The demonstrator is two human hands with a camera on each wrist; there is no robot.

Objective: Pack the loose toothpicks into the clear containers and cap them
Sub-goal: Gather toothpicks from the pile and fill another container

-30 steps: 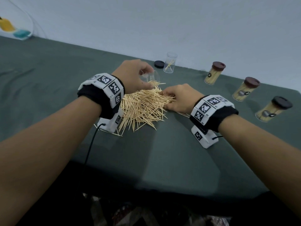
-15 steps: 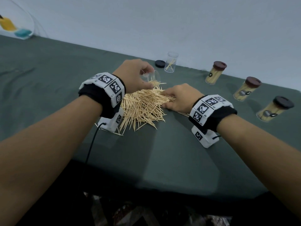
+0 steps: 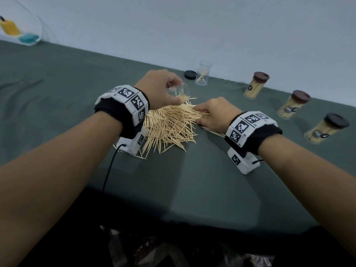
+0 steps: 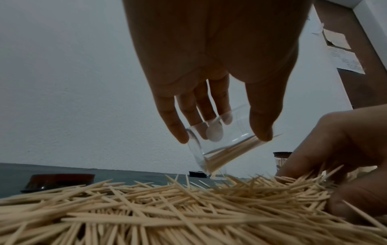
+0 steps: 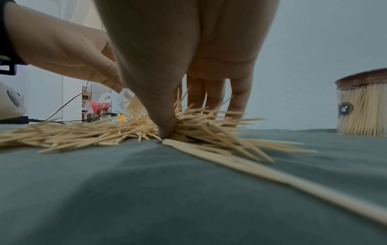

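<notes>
Left hand: the left hand (image 3: 160, 87) is at centre frame in the head view, above the far edge of the pile; its fingers (image 4: 175, 122) and thumb are curled round a clear jar (image 4: 220, 145), which is tilted with its closed bottom lower, toward lower centre of the left wrist view.
Jar contents: a small bundle of toothpicks lies along the lower wall inside the held jar.
Right hand: the right hand (image 3: 213, 112) is right of centre in the head view, palm down on the right side of the pile; in the right wrist view its thumb (image 5: 165, 126) and fingers are closing on a clump of toothpicks against the cloth.
Pile: the pile (image 3: 169, 124) of loose toothpicks lies on the green cloth (image 3: 57, 89) at centre frame, between the two wrists; a few strays trail toward lower right under the right wrist.
Open jar: a second clear jar (image 3: 203, 72) stands upright at upper centre with a few toothpicks inside, a dark cap (image 3: 190, 74) lying just left of it.
Filled jars: three capped jars (image 3: 255, 85) packed with toothpicks run in a row down the right side of the head view.
Cap near pile: a dark cap (image 4: 58, 181) lies at lower left of the left wrist view, beyond the pile.
</notes>
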